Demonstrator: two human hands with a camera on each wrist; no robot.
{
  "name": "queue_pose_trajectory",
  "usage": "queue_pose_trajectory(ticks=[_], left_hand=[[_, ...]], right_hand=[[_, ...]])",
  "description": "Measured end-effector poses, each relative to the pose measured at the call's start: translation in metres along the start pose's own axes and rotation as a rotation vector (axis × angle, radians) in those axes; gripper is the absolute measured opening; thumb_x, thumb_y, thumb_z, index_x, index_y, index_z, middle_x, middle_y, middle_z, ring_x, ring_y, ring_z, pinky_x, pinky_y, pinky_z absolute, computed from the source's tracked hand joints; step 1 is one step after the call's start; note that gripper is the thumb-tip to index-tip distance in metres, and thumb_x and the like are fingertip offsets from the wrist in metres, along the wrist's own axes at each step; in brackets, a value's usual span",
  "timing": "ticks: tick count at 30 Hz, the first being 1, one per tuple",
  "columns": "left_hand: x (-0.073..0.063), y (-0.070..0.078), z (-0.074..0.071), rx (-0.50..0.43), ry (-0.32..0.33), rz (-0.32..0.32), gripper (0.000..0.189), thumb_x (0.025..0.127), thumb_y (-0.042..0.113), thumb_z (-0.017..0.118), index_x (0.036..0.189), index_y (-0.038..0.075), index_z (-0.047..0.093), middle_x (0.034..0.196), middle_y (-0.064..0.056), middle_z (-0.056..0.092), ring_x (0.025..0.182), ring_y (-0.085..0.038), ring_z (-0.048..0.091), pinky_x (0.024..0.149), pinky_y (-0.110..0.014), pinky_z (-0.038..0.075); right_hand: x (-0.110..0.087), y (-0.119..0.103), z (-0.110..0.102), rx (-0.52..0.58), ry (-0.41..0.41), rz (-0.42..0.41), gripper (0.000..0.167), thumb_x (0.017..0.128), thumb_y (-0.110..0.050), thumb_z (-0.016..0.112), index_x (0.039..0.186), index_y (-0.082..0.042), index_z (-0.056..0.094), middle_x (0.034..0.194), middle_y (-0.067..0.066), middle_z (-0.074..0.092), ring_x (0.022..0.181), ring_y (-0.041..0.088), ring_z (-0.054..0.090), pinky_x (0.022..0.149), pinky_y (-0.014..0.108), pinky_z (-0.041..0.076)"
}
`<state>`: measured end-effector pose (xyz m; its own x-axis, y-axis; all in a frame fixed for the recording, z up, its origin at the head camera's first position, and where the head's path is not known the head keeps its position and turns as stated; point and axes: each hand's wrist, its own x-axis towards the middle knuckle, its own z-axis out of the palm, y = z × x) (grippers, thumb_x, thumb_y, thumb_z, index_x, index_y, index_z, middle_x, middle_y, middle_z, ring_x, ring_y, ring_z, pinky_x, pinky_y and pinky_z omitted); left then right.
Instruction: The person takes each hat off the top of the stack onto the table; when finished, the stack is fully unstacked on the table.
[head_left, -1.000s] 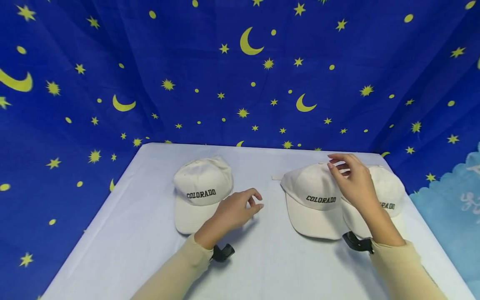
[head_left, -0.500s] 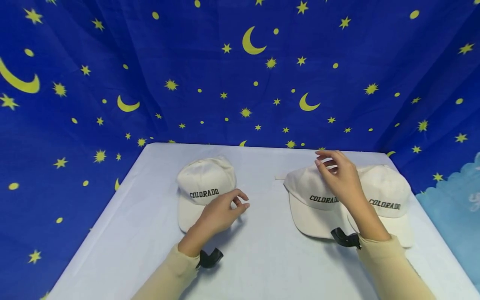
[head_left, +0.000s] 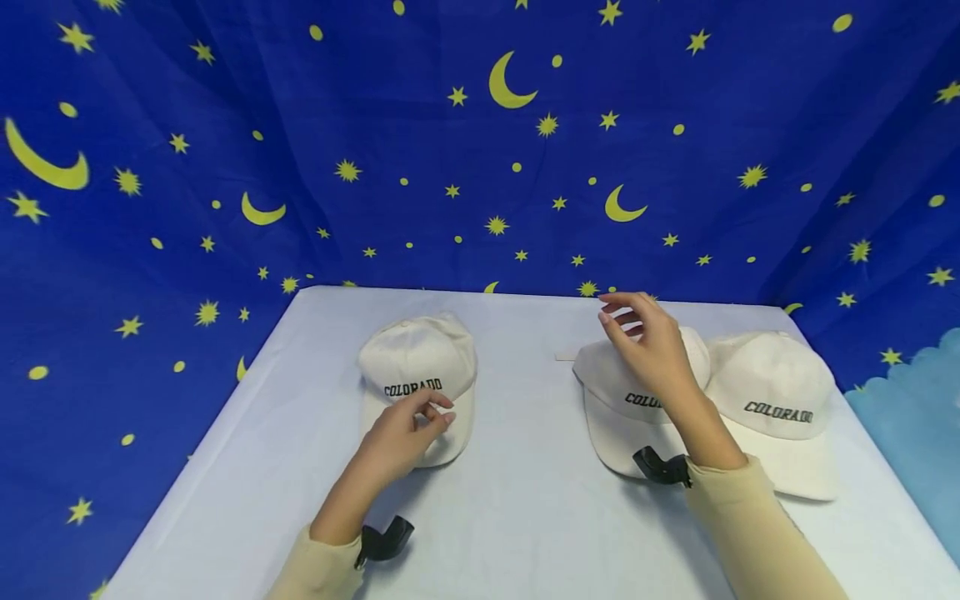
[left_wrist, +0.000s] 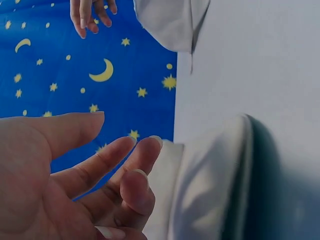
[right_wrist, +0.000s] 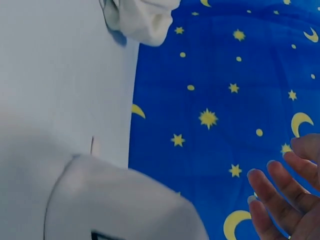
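One cap [head_left: 416,350] sits at ten o'clock on the tabletop [head_left: 517,508], brim [head_left: 456,429] partly behind my left hand [head_left: 401,433]; at two, my right hand [head_left: 648,342] hides some lettering [head_left: 641,401] on a second cap [head_left: 598,367]. Both hands' fingers hang apart.

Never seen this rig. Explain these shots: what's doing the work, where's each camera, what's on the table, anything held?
No robot: a person's bare left hand and right hand. The wide picture is from the head, looking forward and down; the other two are from each wrist. On the white table sit a left cap, set apart, and a middle cap and right cap, side by side. In the head view, the left hand overlaps the left cap, the right hand the middle cap; neither holds anything.
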<state>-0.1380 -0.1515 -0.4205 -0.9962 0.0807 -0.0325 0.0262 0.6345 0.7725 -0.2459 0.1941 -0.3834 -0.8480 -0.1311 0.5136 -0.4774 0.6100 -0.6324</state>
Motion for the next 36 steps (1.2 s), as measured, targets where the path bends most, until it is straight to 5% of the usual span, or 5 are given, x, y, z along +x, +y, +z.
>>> queue_pose_trajectory(ticks=[9,19,36], left_hand=[[-0.021,-0.02,-0.013,-0.068,0.065,-0.066,0.019,0.099,0.024,0.069,0.116,0.016,0.068,0.089,0.004,0.07,0.067,-0.015,0.053,0.06,-0.033,0.043],[-0.035,-0.04,-0.04,-0.046,0.143,-0.141,0.033,0.101,0.024,0.067,0.129,0.009,0.06,0.09,-0.003,0.071,0.063,-0.015,0.053,0.055,-0.031,0.044],[-0.046,-0.063,-0.045,0.051,0.138,-0.275,0.053,0.103,0.034,0.062,0.144,0.004,0.049,0.075,0.0,0.056,0.061,-0.017,0.048,0.06,-0.033,0.039]], right_hand=[[0.004,-0.019,0.024,0.042,-0.083,-0.017,0.028,0.103,-0.024,0.064,0.126,-0.01,0.067,0.111,0.006,0.067,0.096,0.022,0.067,0.079,0.043,0.056],[0.009,-0.039,0.06,0.098,-0.124,-0.073,0.024,0.1,-0.021,0.068,0.124,-0.013,0.069,0.11,0.001,0.068,0.095,0.018,0.067,0.078,0.04,0.056],[0.01,-0.046,0.104,0.058,-0.24,-0.082,0.027,0.101,-0.026,0.067,0.126,-0.017,0.068,0.112,-0.001,0.067,0.096,0.016,0.067,0.077,0.037,0.056]])
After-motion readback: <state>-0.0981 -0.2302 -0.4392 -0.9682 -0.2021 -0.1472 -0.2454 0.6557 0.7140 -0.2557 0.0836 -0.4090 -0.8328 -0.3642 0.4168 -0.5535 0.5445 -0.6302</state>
